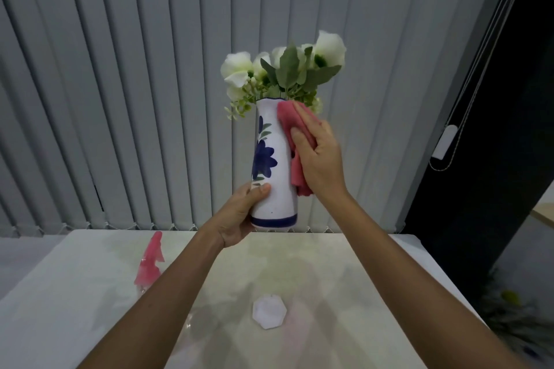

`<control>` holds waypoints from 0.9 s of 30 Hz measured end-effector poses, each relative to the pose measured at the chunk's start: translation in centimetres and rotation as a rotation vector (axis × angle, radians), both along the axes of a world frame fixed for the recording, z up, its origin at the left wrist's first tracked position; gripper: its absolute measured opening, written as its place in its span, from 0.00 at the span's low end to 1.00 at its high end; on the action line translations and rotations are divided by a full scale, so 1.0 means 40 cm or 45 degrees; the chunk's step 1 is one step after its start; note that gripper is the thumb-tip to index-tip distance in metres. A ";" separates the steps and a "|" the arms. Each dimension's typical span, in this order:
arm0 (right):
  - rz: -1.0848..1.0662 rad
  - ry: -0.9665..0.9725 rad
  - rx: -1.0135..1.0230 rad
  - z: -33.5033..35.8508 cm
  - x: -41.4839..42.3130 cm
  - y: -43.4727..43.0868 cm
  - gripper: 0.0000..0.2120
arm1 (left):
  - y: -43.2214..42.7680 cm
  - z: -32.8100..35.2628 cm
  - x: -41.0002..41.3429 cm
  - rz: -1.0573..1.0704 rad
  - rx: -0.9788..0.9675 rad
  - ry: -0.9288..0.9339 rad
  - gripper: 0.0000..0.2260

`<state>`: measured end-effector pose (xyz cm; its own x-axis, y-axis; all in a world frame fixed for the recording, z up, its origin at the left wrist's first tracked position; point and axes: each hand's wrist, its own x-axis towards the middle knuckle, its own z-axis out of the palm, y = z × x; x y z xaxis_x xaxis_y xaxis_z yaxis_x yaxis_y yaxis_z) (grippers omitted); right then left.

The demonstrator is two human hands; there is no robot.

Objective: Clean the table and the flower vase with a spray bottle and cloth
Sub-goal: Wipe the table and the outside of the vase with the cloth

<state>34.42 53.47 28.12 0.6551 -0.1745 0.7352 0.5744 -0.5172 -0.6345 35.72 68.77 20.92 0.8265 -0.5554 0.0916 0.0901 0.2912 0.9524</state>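
A tall white vase [277, 180] with a blue flower pattern and white flowers [284, 72] is held up in the air above the table [344, 272]. My left hand [239, 214] grips its lower part, near the blue band at the base. My right hand [319, 159] presses a pink cloth [295, 123] against the vase's upper right side, just under the rim. A spray bottle with a pink head [150, 260] stands on the table at the left, partly hidden by my left forearm.
A white octagonal coaster [269, 311] lies on the glossy table between my forearms. Grey vertical blinds [135, 84] hang behind the table. A dark opening with a blind cord and its white weight [444, 141] is at the right.
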 end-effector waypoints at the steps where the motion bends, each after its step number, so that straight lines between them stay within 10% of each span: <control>1: 0.018 0.036 -0.002 -0.017 -0.008 0.003 0.19 | 0.003 -0.001 0.001 0.012 0.007 -0.014 0.41; 9: 0.078 0.135 -0.198 -0.239 -0.122 -0.019 0.18 | 0.021 -0.016 0.000 0.155 -0.210 0.107 0.37; 14: -0.042 0.064 -0.165 -0.277 -0.142 -0.006 0.19 | 0.017 0.006 0.001 0.220 -0.229 0.115 0.19; 18: -0.133 0.004 0.054 -0.243 -0.125 0.076 0.20 | -0.027 0.010 -0.006 0.265 -0.233 0.090 0.30; 22: -0.164 -0.090 -0.251 -0.267 -0.146 0.097 0.18 | -0.034 0.007 -0.001 0.326 -0.263 0.109 0.32; 27: -0.235 0.139 0.275 -0.194 -0.089 0.065 0.14 | -0.026 -0.001 -0.011 0.273 -0.222 0.098 0.27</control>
